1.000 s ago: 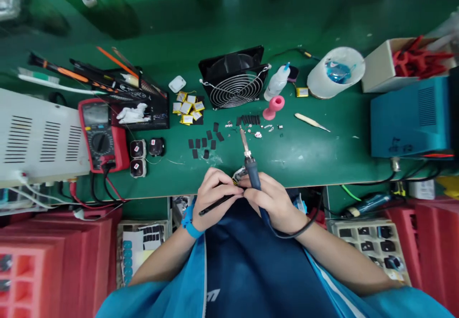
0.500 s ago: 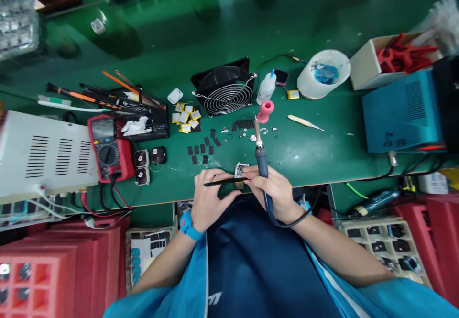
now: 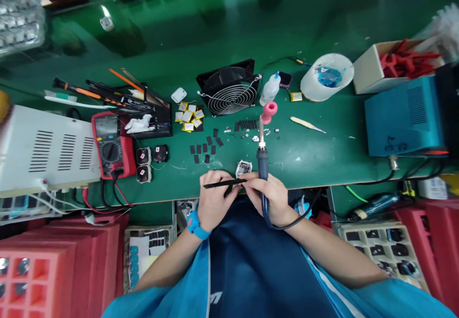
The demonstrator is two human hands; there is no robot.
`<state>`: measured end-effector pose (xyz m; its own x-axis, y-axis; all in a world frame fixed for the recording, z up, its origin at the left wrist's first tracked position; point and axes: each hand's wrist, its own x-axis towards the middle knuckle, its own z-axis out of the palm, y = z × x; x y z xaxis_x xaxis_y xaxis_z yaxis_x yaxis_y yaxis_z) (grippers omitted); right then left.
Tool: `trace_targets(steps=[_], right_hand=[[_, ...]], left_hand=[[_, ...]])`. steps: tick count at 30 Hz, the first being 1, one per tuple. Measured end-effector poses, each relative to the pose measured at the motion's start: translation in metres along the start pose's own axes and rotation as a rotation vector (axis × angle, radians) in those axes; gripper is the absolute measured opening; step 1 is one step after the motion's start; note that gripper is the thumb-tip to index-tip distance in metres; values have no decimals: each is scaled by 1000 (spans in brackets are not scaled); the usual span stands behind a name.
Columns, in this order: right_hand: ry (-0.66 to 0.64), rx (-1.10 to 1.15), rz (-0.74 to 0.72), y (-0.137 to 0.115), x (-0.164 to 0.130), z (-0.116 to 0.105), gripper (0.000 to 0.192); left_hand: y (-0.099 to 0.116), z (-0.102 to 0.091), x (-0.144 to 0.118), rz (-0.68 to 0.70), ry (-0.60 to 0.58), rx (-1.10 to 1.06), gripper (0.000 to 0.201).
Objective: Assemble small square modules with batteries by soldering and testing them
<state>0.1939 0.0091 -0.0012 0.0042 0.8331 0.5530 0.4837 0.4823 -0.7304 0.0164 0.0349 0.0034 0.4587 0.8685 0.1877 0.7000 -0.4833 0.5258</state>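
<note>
My right hand [image 3: 270, 191] is closed around a soldering iron [image 3: 263, 165] whose metal tip points up and away from me. A thin black stick, probably tweezers [image 3: 220, 183], runs from the same hand's fingertips across the back of my left hand. My left hand [image 3: 215, 198], with a blue wrist strap [image 3: 196, 223], pinches with thumb and fingers at the bench edge. A sliver of a yellow-edged battery shows there, mostly hidden by fingers. Just beyond my fingertips lies a small white case [image 3: 244, 168] with electronics inside. What the stick's near end touches is hidden.
Yellow-edged batteries [image 3: 188, 117] and black pads [image 3: 203, 148] lie ahead. Behind stand a fan [image 3: 229, 91], a bottle [image 3: 270, 89] and a white tub [image 3: 326, 76]. A pink stand [image 3: 268, 112] is beyond the iron. A multimeter [image 3: 111, 146] stands left, a blue station [image 3: 405, 117] right.
The white case now lies more in the open, past my fingertips. My left thumb has closed in over the battery, which showed more before. The view has shifted slightly.
</note>
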Motion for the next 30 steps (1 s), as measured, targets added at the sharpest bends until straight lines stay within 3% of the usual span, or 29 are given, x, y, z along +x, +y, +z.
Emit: trace_targets(steps=[4,12,16,20,25,30], right_hand=[[-30,-114,-18,6,0,-17,20],[-92,-538,-27,49,-13,-105,20],[-111,-634,-51,54,-14,-126,16],[-92,-586,-84,42,-11,-111,19],[-146,-380,-114,25,-8,-62,18],[-217,-330,-86,18,-4,-19,11]], left_hand=[[1,1,-2,18,27,21,7],[9,2,-8,-26,34,12,12],[5,-3,-6,26,20,47,15],[-6,-16,-6,81,-31,47,17],[-17,-28,-7,117,-29,-5,13],[-18,-36,-3,28,-41,-102,12]])
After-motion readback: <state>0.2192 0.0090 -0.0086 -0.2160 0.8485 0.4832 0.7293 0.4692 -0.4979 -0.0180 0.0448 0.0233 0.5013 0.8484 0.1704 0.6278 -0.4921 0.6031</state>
